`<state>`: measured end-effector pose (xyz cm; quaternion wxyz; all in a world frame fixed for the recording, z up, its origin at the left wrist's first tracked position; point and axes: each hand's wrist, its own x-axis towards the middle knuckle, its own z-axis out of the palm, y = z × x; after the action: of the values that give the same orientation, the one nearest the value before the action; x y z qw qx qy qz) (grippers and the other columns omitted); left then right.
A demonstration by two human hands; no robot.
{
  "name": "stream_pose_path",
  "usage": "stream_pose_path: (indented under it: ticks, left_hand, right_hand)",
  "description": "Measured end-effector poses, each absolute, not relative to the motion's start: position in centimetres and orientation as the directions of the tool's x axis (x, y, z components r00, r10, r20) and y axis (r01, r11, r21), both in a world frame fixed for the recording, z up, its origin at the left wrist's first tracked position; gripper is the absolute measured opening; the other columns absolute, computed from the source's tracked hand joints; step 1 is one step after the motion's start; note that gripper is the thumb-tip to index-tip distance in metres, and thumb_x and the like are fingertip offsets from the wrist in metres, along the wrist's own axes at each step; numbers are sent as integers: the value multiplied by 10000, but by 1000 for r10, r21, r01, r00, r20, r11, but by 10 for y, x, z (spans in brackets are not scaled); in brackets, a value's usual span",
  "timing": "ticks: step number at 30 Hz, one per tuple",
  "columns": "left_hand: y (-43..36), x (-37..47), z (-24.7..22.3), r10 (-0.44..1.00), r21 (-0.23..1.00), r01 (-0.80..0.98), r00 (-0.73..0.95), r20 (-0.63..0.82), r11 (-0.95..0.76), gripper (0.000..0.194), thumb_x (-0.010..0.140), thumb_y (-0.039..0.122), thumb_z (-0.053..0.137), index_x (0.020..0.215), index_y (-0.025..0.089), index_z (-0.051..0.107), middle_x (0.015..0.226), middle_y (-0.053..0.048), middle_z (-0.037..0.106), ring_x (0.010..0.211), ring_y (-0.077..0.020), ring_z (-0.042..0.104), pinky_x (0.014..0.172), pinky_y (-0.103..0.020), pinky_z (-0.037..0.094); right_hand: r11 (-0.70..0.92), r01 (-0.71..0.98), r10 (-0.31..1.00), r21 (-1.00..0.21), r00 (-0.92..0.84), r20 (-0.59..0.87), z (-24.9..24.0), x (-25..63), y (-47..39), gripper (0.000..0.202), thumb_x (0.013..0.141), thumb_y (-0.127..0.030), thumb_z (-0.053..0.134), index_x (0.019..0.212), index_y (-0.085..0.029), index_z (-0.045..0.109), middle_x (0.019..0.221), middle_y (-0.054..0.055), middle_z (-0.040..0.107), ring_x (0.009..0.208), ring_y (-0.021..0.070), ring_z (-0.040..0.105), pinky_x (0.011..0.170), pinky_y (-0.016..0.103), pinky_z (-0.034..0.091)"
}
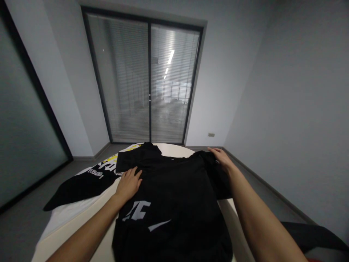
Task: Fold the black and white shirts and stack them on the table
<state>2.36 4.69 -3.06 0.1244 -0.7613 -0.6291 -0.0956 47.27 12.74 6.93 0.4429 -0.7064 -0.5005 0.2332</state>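
Observation:
A black T-shirt (180, 189) with white lettering and a white swoosh-like mark lies spread over a pale table (174, 150), its neckline toward the far end. My left hand (128, 183) rests flat on its left side just below the sleeve, fingers a little apart. At the opposite shoulder, my right hand (221, 158) has the edge of the right sleeve between its fingers, though the thumb is mostly hidden. Beside the shirt on the left is another black garment (84, 183) with white and yellow print, partly covered by the left sleeve.
White cloth (72, 209) lies under the printed garment along the table's left edge. A dark object (313, 234), perhaps a chair, is low at the right. Beyond the table are a glazed partition with blinds (147, 83) and a wall socket (211, 134).

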Motion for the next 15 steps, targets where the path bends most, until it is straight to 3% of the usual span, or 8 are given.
stream_pose_path:
  ticks: [4,7,9,11,13,15]
  left_hand:
    - [32,27,-22,954,-37,998,57,294,-48,437,930,323,543,1334,171,609,1313,-195,555,1179,-333,548,935,-425,466]
    - [24,27,-24,975,-6,1000,-12,220,14,448,933,291,521,1357,157,576,1191,-193,600,1069,-325,615,846,-404,505]
    - [22,24,-26,983,41,999,-3,185,-4,456,934,208,484,1383,149,542,1193,-186,613,1027,-302,650,841,-388,512]
    - [23,17,-28,979,115,992,24,202,-48,455,927,137,448,1372,162,538,1225,-160,628,1049,-272,661,889,-365,504]
    - [27,8,-29,968,216,974,10,249,-66,417,933,128,430,1322,190,568,1234,-122,657,1091,-254,658,938,-348,489]
    - [32,-1,-30,958,341,938,-49,283,-53,367,945,165,431,1270,205,596,1194,-101,696,1093,-257,666,946,-353,491]
  right_hand:
    - [-141,435,990,-890,48,-133,61,475,111,1107,601,-414,865,1536,-197,313,1305,167,629,1044,250,659,839,355,541]
    - [-193,529,981,-826,107,-160,54,474,110,1033,502,-207,874,1448,-216,458,1178,122,693,944,238,669,750,342,555]
    - [-263,551,955,-792,268,-130,51,473,114,783,557,-178,820,1306,-164,591,997,105,727,799,222,673,650,319,546]
    - [-295,536,920,-791,383,-83,51,473,119,570,678,-249,753,1213,-94,630,861,118,715,685,212,660,578,306,526]
    - [-283,523,887,-804,462,-11,52,474,121,546,806,-316,636,1271,-38,567,857,154,702,665,214,661,562,306,522]
    - [-232,532,847,-814,522,100,54,472,121,601,877,-300,518,1392,-5,427,978,205,691,750,223,680,624,318,543]
